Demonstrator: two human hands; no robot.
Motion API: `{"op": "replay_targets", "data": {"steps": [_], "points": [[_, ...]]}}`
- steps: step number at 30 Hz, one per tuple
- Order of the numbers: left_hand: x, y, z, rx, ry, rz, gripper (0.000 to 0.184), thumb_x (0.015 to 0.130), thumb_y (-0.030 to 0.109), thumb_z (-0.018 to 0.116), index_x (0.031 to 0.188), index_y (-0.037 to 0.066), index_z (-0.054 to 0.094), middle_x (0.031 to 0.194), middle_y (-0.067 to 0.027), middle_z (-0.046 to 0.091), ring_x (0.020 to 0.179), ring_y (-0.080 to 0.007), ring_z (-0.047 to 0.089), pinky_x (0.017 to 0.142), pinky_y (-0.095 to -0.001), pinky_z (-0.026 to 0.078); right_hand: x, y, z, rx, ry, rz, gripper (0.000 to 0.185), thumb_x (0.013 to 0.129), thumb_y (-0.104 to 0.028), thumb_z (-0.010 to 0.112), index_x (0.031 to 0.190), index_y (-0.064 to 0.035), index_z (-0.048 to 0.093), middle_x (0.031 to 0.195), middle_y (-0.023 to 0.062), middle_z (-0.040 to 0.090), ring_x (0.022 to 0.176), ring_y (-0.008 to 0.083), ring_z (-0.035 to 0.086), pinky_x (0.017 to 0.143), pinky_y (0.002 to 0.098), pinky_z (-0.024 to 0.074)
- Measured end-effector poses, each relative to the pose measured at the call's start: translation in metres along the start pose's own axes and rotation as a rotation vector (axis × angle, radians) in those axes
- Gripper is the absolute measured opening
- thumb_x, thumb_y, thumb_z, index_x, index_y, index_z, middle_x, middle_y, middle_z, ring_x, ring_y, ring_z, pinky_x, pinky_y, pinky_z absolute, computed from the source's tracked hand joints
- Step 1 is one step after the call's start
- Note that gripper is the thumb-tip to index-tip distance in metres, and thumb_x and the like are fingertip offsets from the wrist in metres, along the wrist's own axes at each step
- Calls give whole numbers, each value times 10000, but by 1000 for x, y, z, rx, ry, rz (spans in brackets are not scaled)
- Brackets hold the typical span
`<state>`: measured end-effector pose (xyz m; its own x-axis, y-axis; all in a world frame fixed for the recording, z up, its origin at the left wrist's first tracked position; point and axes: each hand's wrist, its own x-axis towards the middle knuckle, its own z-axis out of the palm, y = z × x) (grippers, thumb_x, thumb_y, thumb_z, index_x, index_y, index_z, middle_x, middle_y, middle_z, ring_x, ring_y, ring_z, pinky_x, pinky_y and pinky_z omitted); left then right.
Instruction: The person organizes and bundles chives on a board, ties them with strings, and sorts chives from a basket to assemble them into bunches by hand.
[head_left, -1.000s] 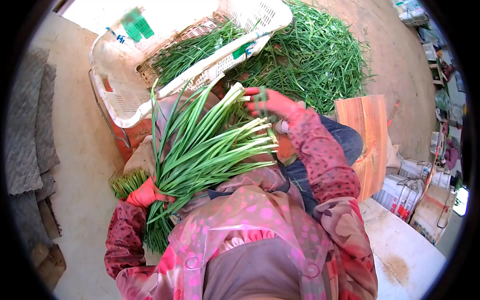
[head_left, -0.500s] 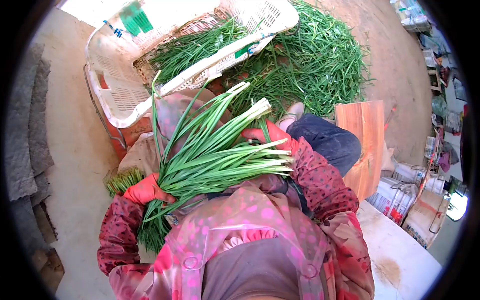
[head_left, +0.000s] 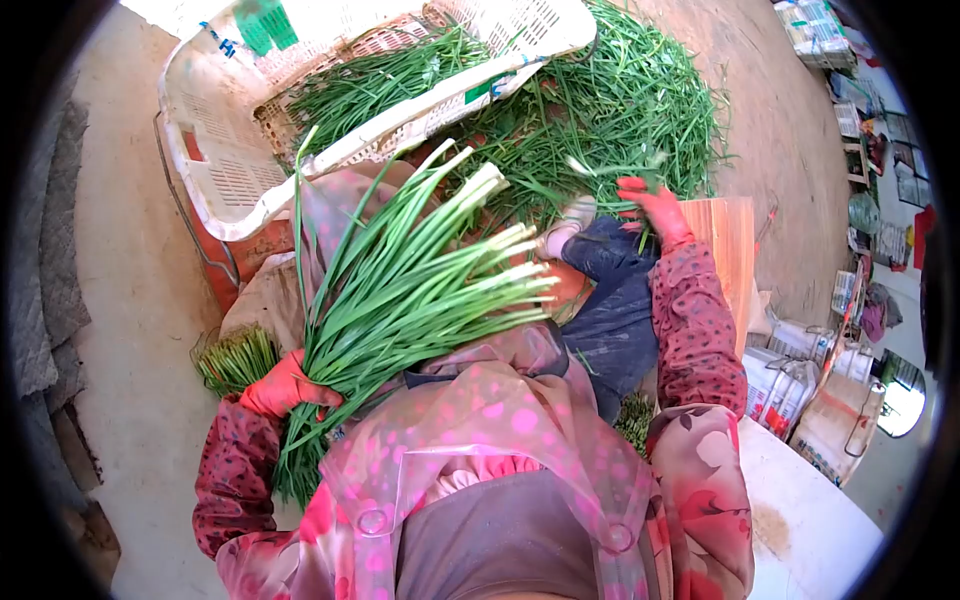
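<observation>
My left hand [head_left: 290,387], in a red glove, is closed around the lower part of a large bunch of green stalks [head_left: 400,290]. The bunch lies across my lap, its pale cut ends fanned toward the upper right. My right hand [head_left: 655,210], also gloved in red, is out to the right of the bunch with its fingers spread. Loose green bits [head_left: 625,168], blurred, are just above its fingers, and a few strands hang by the palm. At my left wrist is a smaller bundle [head_left: 238,360] with trimmed ends.
A white plastic basket [head_left: 225,170] holding greens stands tilted at the upper left. Beyond my foot, a big heap of greens [head_left: 640,100] covers the floor. A wooden board [head_left: 722,250] is right of my leg. Crates and bags [head_left: 780,385] stand further right.
My right hand has left the pale stalk ends and moved right and up, its fingers opening, with loose bits beside it. My left hand keeps its hold on the bunch.
</observation>
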<state>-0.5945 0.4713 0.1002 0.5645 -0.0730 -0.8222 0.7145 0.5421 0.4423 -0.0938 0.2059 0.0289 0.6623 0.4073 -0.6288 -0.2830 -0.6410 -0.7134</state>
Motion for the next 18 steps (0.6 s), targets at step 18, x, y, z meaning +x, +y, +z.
{"op": "replay_targets", "data": {"steps": [18], "points": [[11, 5, 13, 43, 130, 137, 291, 687, 39, 707, 967, -7, 640, 727, -74, 646, 553, -135, 578, 471, -261, 448, -27, 14, 91, -119, -718, -111, 259, 821, -205, 674, 1021, -40, 662, 907, 64, 677, 772, 149, 631, 654, 265, 495]]}}
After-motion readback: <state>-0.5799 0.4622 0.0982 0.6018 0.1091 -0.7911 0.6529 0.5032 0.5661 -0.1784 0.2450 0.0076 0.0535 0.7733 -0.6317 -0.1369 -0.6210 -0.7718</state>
